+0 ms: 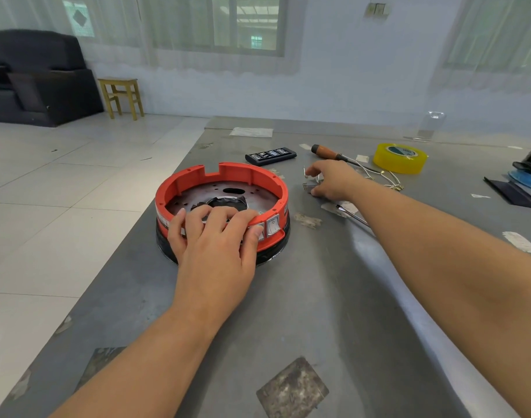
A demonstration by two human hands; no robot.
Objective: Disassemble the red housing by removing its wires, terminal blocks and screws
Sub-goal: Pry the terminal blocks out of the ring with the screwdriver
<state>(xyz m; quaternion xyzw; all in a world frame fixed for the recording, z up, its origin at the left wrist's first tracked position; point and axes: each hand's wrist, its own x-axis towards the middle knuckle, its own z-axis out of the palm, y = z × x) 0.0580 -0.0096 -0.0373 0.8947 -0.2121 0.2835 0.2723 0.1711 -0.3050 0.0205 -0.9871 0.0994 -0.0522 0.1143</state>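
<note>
While the left hand [211,236] curls over its near rim, the round red plastic housing [222,206] sits mid-table on the grey metal table [318,297]. Right hand [330,182], fingers loosely spread, touches small metal terminal pieces [311,184] just right of it; grip unclear. Housing looks rigid and light; hold by the rim.

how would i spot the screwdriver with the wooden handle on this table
Start at the red housing on the grey table, then look past the right hand toward the yellow tape roll. The screwdriver lies flat between the tape and the black bit case. Its brown handle with a black end cap sets it apart.
</note>
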